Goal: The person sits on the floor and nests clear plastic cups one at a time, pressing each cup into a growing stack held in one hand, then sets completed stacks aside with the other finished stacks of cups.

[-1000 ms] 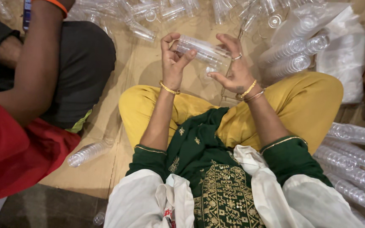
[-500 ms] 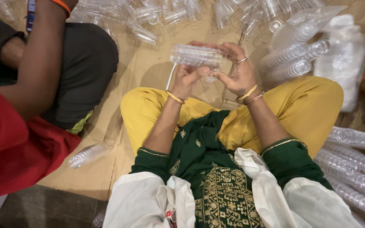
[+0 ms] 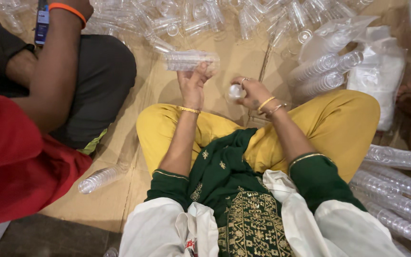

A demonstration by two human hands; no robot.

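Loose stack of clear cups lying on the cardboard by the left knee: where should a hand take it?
Judging by its pose, grip the stack of clear cups around its middle, coming from above. It lies on its side on the cardboard, long and narrow, so fingers can close across it without the cups sliding apart. Both ends look free.

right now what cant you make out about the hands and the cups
- Head view: cup count in the clear stack held by the left hand; the transparent walls blur together.
- Head view: the small clear cup in the right hand; fingers partly cover it.
- Head view: the cup pile, cut off by the top edge.
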